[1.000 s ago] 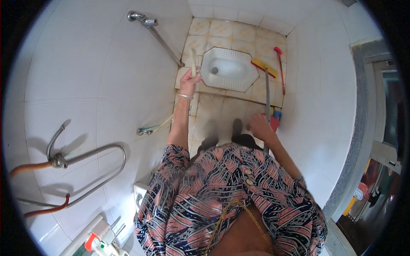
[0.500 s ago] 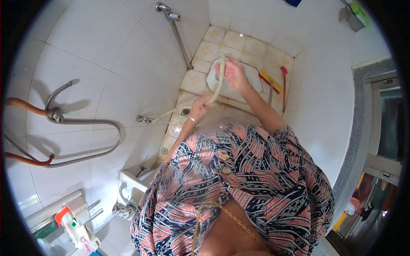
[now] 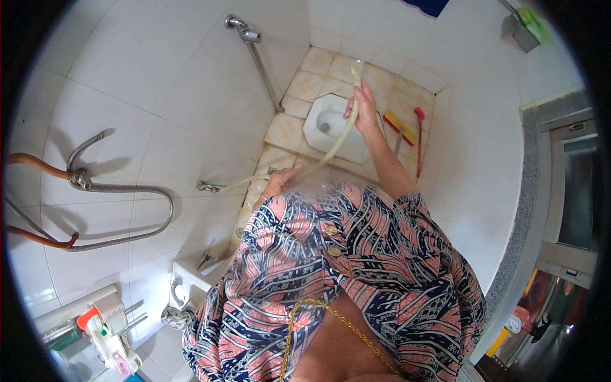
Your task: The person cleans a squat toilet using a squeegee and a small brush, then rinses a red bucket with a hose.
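Note:
A pale, cream-coloured hose [image 3: 335, 148] runs from a wall tap [image 3: 205, 186] on the left across in front of my body. My right hand [image 3: 363, 109] is wrapped round it close to its free end, which points up and away over the tiled floor. Nearer my chest, my left hand [image 3: 280, 183] is closed on the hose further back, its fingers partly hidden. Beyond the hose lies a white squat toilet [image 3: 316, 130] set in the floor, its drain hole in view. A small shiny patch shows at the hose tip; I cannot tell whether it is water.
A yellow-and-red floor brush [image 3: 400, 129] and a red-handled stick [image 3: 419, 143] stand right of the toilet. On the left wall are a flush pipe [image 3: 263, 75] and a metal shower hose [image 3: 167, 191]. A small sink [image 3: 184, 280] is low left; a doorway frame [image 3: 531, 184] is right.
My right hand has moved right and farther away, swinging the hose end off the toilet bowl, which now shows. My left hand has drawn back toward my body and to the left.

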### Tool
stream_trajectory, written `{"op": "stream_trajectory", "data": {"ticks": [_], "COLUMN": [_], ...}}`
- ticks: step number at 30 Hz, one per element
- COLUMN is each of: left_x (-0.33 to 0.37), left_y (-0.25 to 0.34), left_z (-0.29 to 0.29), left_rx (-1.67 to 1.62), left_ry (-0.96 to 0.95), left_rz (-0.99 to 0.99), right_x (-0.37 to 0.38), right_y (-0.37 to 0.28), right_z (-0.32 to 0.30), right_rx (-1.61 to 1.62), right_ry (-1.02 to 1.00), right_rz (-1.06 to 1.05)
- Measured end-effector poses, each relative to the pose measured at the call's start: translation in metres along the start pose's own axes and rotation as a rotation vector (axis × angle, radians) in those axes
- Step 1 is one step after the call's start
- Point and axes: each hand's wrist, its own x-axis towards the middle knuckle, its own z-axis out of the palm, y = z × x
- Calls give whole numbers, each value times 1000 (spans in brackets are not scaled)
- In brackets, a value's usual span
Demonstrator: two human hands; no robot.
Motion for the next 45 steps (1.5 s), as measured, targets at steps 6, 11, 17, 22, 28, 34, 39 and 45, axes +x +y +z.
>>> {"op": "stream_trajectory", "data": {"ticks": [6,11,17,22,28,34,39,45], "left_x": [-1,3,-6,11,50,68,47,30], "left_y": [0,12,4,7,16,44,36,-3], "left_z": [3,-2,-12,1,26,31,28,20], "left_rx": [262,249,255,311,326,423,420,443], "left_ry": [-87,-123,-17,-54,-254,-533,-283,-170], "left_rz": [90,13,4,-95,-9,73,-13,-186], "right_x": [-6,-8,-17,-12,-4,-4,-3,-9], "right_y": [-14,-24,-36,-35,-35,-42,-38,-26], "right_z": [0,-2,10,-11,24,26,21,19], "right_rx": [-14,-2,-177,-52,-63,-58,-55,-112], "right_ry": [145,70,-168,-190,-123,-167,-6,-95], "right_rz": [-51,-61,-32,-22,-29,46,26,14]}}
